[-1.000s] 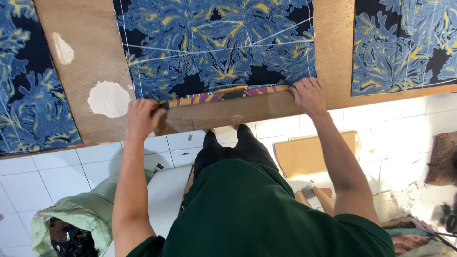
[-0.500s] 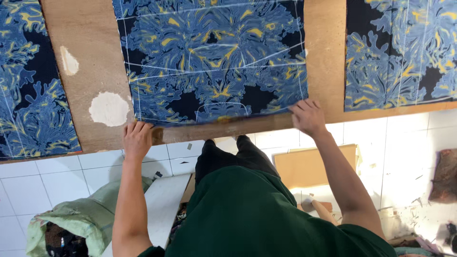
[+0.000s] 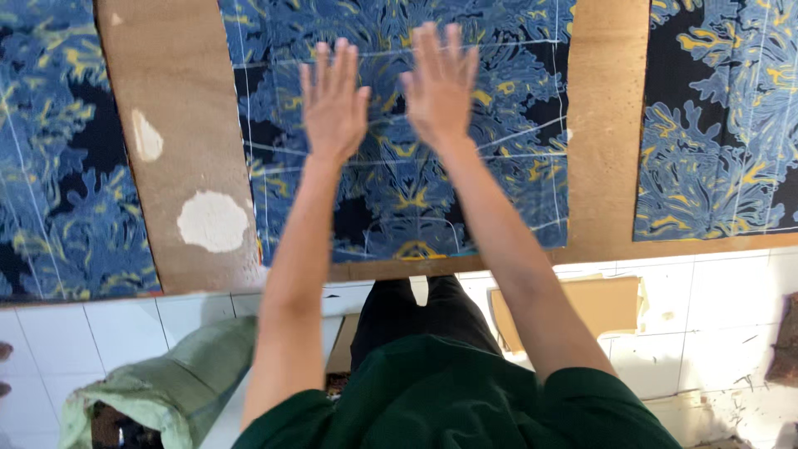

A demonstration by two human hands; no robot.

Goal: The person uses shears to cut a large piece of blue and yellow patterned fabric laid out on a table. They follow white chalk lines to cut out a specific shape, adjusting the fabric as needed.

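Both arms stretched straight forward from the green-sleeved shoulders, bare from the upper arm down, elbows nearly locked. Left hand (image 3: 334,101) flat and palm down on the blue and yellow leaf-patterned cloth panel (image 3: 515,191), fingers extended and held close together, thumb tucked along the side. Right hand (image 3: 439,81) likewise flat and palm down on the same panel, fingers straight and slightly fanned, reaching a little farther up the panel than the left. Hands side by side, just apart, thumbs toward each other, near the panel's middle. Wrists in line with the forearms. Nothing gripped in either hand.
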